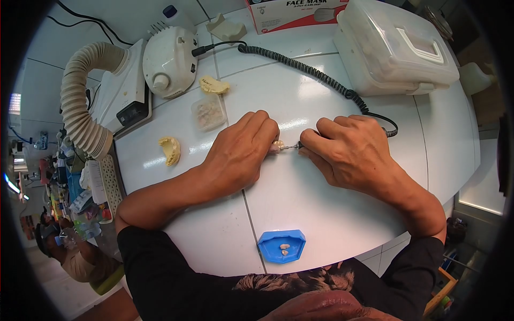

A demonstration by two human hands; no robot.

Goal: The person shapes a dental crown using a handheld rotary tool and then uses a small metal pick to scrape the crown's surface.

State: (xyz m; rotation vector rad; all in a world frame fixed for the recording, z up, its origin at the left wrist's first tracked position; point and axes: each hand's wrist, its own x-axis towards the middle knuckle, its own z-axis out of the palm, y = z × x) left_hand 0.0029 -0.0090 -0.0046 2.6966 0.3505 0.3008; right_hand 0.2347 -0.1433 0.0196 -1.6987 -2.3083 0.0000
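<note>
Pinched in the fingers of my left hand [238, 150] is a small dental piece [276, 146] with pinkish and tooth-coloured parts, mostly covered by the fingers. My right hand [348, 150] is closed around a rotary handpiece [301, 145], whose thin metal bur points left and meets the edge of the piece. Both hands are close together over the white tabletop [321, 214]. Nearer to my body, a blue tray [267, 247] holds a few small tooth-coloured pieces [285, 246].
A coiled black cord [316, 72] runs from the white control box [170, 64] toward my right hand. Yellowish dental casts [170, 151] and a clear container [209, 113] lie left. A ribbed hose [80, 96], lidded case [396, 48] and face-mask box [294, 13] stand around. Another person [80, 257] sits left.
</note>
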